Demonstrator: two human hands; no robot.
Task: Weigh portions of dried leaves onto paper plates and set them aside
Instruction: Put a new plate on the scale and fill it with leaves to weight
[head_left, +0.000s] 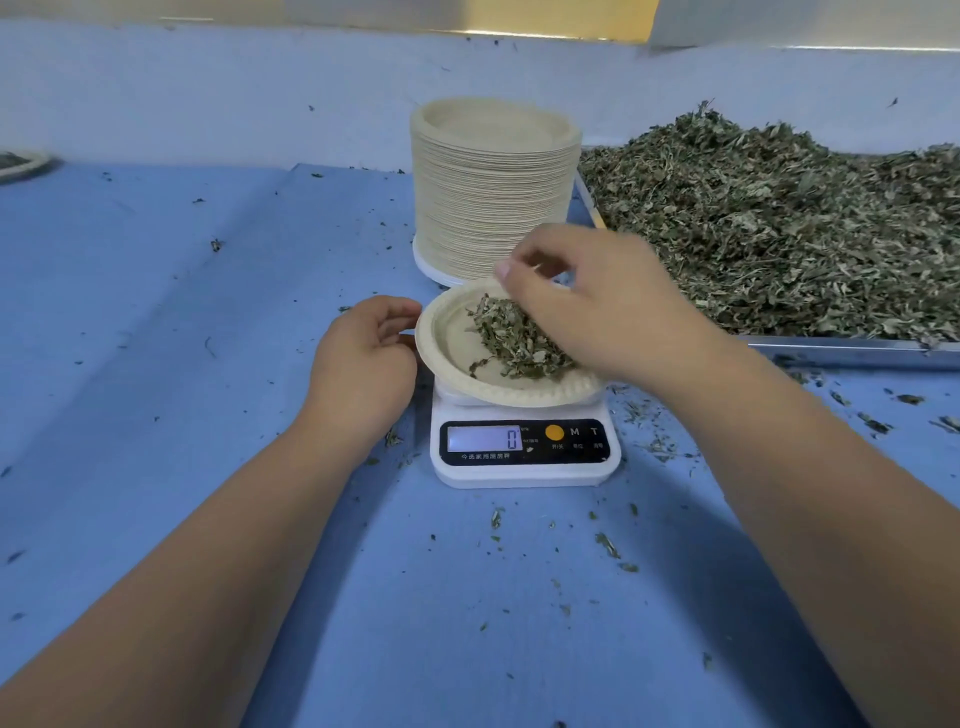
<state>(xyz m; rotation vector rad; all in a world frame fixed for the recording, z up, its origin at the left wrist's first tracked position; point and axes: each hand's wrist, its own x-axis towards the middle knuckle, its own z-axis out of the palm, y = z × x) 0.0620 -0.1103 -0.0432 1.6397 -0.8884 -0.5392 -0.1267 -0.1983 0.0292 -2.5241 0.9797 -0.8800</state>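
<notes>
- Kitchen scale (524, 452) at frame centre, on the table (208, 364).
- Paper plate (441, 358) on the scale's platform; portion of leaves (514, 338) in it, toward its right half.
- Stack of paper plates (488, 197) directly behind the scale, upper centre.
- Tray (857, 347) right of the stack and scale, upper right; heap of dried leaves (779, 234) in it.
- Another plate (21, 165) at the far left edge, well apart from the rest.
- Leaf scraps (608, 545) on the table before and right of the scale.
- Left hand (363, 358) just beside the plate's left rim; right hand (597, 306) over its right side.
</notes>
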